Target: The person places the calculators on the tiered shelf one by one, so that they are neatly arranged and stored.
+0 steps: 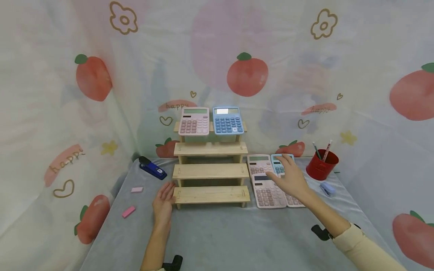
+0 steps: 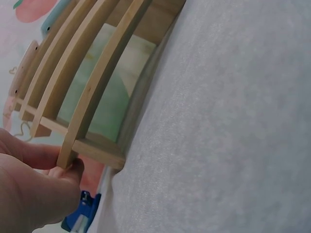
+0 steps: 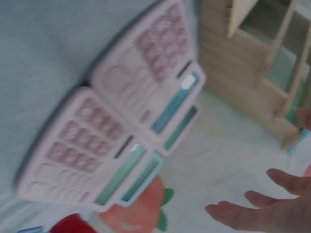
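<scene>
My left hand (image 1: 163, 205) pinches the left end of the lowest step of a wooden four-step display rack (image 1: 211, 194), fingers and thumb on either side of the board in the left wrist view. On the top step lean a pink calculator (image 1: 194, 121) and a blue calculator (image 1: 228, 121). My right hand (image 1: 291, 178), fingers spread and holding nothing, hovers over more calculators right of the rack. Those are a front pink calculator (image 1: 269, 194), a second front pink calculator (image 3: 77, 150) partly behind the hand, a rear pink calculator (image 1: 260, 162) and a rear blue calculator (image 1: 277, 165).
A red cup (image 1: 318, 171) with pens stands at the back right, with a small light-blue object (image 1: 327, 189) before it. On the left lie a dark blue stapler (image 1: 152, 167), a pale pink block (image 1: 137, 189) and a brighter pink block (image 1: 129, 211). Patterned curtains surround the table.
</scene>
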`<action>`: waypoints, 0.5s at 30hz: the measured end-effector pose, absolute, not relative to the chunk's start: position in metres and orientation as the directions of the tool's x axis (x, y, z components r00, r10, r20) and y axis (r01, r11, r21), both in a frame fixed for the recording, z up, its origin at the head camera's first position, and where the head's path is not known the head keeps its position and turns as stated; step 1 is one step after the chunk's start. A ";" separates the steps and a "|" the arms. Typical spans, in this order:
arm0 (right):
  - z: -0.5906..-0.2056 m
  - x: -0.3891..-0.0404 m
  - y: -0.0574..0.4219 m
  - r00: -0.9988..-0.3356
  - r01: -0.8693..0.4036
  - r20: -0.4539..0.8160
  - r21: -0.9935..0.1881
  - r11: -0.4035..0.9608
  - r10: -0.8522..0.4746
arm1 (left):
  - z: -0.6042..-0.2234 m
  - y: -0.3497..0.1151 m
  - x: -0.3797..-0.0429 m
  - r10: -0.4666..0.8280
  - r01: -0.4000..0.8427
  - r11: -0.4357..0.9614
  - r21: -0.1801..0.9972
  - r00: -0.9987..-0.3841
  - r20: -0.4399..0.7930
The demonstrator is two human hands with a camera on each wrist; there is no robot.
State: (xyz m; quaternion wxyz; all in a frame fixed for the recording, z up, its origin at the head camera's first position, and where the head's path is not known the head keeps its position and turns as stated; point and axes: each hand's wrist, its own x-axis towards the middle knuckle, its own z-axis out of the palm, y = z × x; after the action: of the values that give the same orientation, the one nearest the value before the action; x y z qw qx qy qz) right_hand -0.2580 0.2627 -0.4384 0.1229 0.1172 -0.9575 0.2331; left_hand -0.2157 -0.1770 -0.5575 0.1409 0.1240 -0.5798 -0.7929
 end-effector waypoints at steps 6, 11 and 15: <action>-0.472 -0.244 0.297 -0.972 -0.204 0.196 -0.417 0.886 -0.132 | -0.557 -0.175 -0.217 -0.361 0.057 -0.271 0.961 -0.931 -0.047; -0.504 -0.237 0.320 -0.982 -0.162 0.162 -0.429 0.889 -0.101 | -0.556 -0.175 -0.216 -0.371 0.048 -0.259 0.965 -0.927 -0.053; -0.523 -0.233 0.334 -0.992 -0.107 0.104 -0.430 0.896 -0.068 | -0.555 -0.176 -0.216 -0.368 0.055 -0.266 0.962 -0.928 -0.049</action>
State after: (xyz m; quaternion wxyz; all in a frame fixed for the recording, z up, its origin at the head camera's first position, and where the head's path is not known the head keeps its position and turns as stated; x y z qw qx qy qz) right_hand -0.2334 0.3337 -0.5227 0.0431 0.0449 -0.9728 0.2231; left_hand -0.2161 -0.1758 -0.5548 0.1347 0.1328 -0.5906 -0.7845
